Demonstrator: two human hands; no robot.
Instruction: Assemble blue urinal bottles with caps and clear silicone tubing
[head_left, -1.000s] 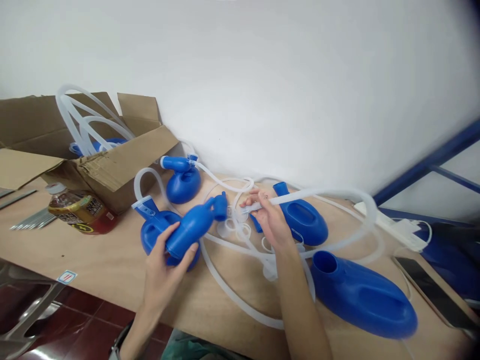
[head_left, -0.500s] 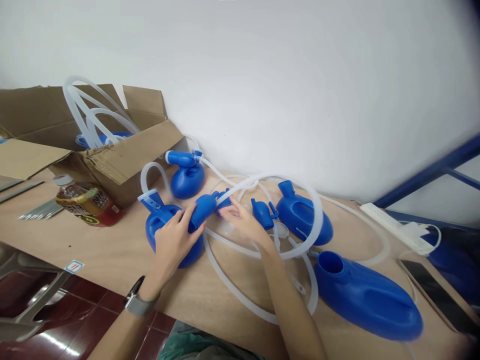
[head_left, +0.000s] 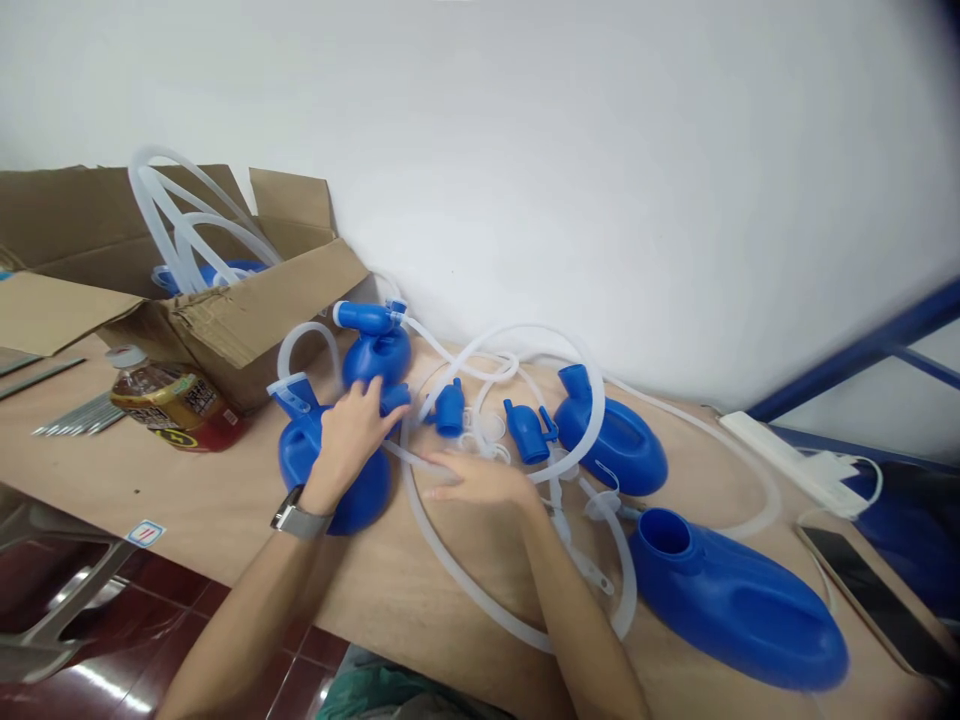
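My left hand [head_left: 349,435], a watch on its wrist, lies over a blue plastic vessel [head_left: 360,500], fingers curled on a blue tubular piece [head_left: 394,396] that peeks out past them. My right hand [head_left: 472,480] hovers flat and open just above the table, fingers stretched left over clear tubing [head_left: 450,560]. A blue cap [head_left: 450,408] with a clear tube joined to it lies just beyond my right hand. A small blue connector [head_left: 525,430] lies to its right.
More blue vessels lie at the back [head_left: 379,355], right of centre [head_left: 622,445] and front right [head_left: 735,600]. A cardboard box [head_left: 225,320] with tubes stands at the left, a drink bottle [head_left: 172,410] before it. A power strip [head_left: 787,455] and a phone [head_left: 877,600] lie far right.
My right hand let go of the tube end and dropped flat toward the table. My left hand moved the blue piece down onto the vessel. The tube loop settled onto the table.
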